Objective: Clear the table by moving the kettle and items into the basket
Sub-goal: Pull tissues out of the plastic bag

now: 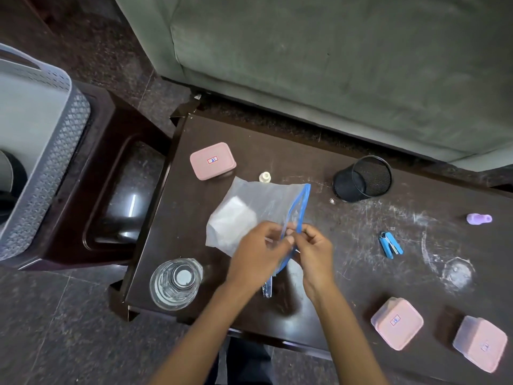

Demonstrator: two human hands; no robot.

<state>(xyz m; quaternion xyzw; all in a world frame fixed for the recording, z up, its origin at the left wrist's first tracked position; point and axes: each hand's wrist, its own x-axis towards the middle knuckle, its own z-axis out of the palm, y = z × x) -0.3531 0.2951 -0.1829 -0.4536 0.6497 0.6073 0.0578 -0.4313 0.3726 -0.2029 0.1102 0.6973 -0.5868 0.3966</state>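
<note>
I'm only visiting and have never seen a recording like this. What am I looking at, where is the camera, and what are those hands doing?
There is no machine here. These are a person's two bare hands, filmed by one wide-angle camera worn on the head and looking down. The left hand and the right hand both pinch the blue zip edge of a clear zip bag over a dark table. On the table are three pink boxes, a black mesh cup lying on its side, a blue stapler, a clear bottle and a small purple thing. A grey basket stands to the left of the table.
</note>
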